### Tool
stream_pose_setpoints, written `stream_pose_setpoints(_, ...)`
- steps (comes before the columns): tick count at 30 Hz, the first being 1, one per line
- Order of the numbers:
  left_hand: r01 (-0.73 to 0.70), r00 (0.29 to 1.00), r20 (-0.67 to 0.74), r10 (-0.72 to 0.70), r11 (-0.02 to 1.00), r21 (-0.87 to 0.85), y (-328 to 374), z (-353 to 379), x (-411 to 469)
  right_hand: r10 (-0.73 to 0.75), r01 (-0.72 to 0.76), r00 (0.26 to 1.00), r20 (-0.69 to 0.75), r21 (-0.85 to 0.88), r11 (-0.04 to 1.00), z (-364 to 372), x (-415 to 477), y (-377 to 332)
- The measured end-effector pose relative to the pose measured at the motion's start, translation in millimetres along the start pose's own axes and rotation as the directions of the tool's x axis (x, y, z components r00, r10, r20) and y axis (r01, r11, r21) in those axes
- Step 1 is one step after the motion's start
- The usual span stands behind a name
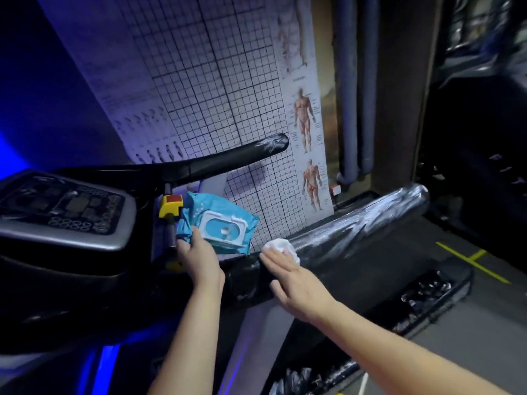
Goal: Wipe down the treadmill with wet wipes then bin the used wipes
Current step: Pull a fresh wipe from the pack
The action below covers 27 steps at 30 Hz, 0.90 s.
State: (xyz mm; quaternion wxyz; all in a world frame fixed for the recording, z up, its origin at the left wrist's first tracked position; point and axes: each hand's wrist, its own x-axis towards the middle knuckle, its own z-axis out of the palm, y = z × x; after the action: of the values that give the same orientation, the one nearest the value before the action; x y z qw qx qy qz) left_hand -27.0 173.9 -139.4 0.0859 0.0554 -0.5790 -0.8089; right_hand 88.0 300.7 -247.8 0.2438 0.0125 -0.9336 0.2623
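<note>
The treadmill's black side handrail (356, 223) runs from centre to the right and shines wet along its far half. My right hand (291, 280) lies on the rail with straight fingers, pressing a crumpled white wet wipe (281, 246) against it. My left hand (199, 258) grips a blue wet-wipe pack (222, 223) with a white flip lid, holding it up beside the console post. The grey control console (65, 209) fills the left.
A black upper handlebar (228, 158) crosses above the pack. A yellow and red safety stop (171, 206) sits on the post. A gridded wall chart (216, 89) with anatomy figures hangs behind. The dark treadmill deck (379, 283) and yellow floor lines (473, 260) lie at right.
</note>
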Motion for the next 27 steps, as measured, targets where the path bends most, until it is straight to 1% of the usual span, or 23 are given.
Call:
stream_pose_setpoints(2, 0.005, 1.000, 0.004, -0.005, 1.000, 0.023, -1.7, -1.0, 4.3, 0.045, -0.046, 0.999, -0.027, -0.015, 0.999, -9.6, -7.2, 18.5)
stream_pose_setpoints(5, 0.021, 1.000, 0.008, -0.021, 1.000, 0.019, -6.0, -3.5, 15.3, 0.216, -0.226, 0.965, -0.146, -0.053, 0.973, -24.9, -22.0, 49.8)
stream_pose_setpoints(7, 0.038, 0.999, 0.009, -0.038, 0.999, 0.015, -10.9, -4.3, 21.3, 0.266, -0.284, 0.949, -0.169, -0.094, 0.954, -25.7, -22.3, 54.5)
stream_pose_setpoints(10, 0.008, 0.999, 0.040, -0.008, 1.000, 0.008, -19.7, -4.8, 25.0, 0.239, -0.272, 0.946, -0.218, -0.133, 0.953, -14.9, -12.4, 39.7)
stream_pose_setpoints(13, -0.001, 0.999, 0.047, 0.001, 1.000, 0.007, -23.2, -5.9, 27.1, 0.168, -0.191, 0.953, -0.251, -0.069, 0.979, -7.6, -6.3, 19.1)
stream_pose_setpoints(15, 0.014, 0.999, 0.052, -0.014, 1.000, -0.005, -23.7, -5.9, 29.7, 0.108, -0.114, 0.972, -0.207, -0.018, 0.993, -3.4, -3.7, 12.7)
stream_pose_setpoints(17, 0.009, 0.998, 0.057, -0.009, 1.000, -0.006, -24.8, -5.7, 30.3, 0.046, -0.053, 0.983, -0.179, -0.034, 0.998, 0.0, -1.8, 11.9)
stream_pose_setpoints(20, -0.026, 0.997, 0.069, 0.025, 1.000, 0.015, -26.9, -6.3, 29.5, 0.007, -0.022, 0.982, -0.191, -0.077, 0.997, -6.2, 1.6, 23.1)
stream_pose_setpoints(21, -0.034, 0.997, 0.071, 0.033, 0.999, 0.023, -28.9, -6.3, 31.7, 0.005, -0.022, 0.984, -0.179, -0.094, 0.995, -12.7, 2.6, 26.2)
stream_pose_setpoints(23, -0.037, 0.996, 0.078, 0.035, 0.999, 0.028, -31.1, -6.6, 34.5, 0.043, -0.067, 0.983, -0.178, -0.129, 0.989, -27.0, 3.4, 38.9)
stream_pose_setpoints(25, -0.032, 0.995, 0.095, 0.029, 0.999, 0.034, -32.1, -6.6, 37.2, 0.121, -0.162, 0.969, -0.215, -0.184, 0.969, -41.6, 4.6, 57.5)
stream_pose_setpoints(27, -0.037, 0.994, 0.100, 0.034, 0.999, 0.027, -32.1, -5.8, 37.1, 0.186, -0.236, 0.958, -0.218, -0.235, 0.943, -51.7, 8.0, 73.7)
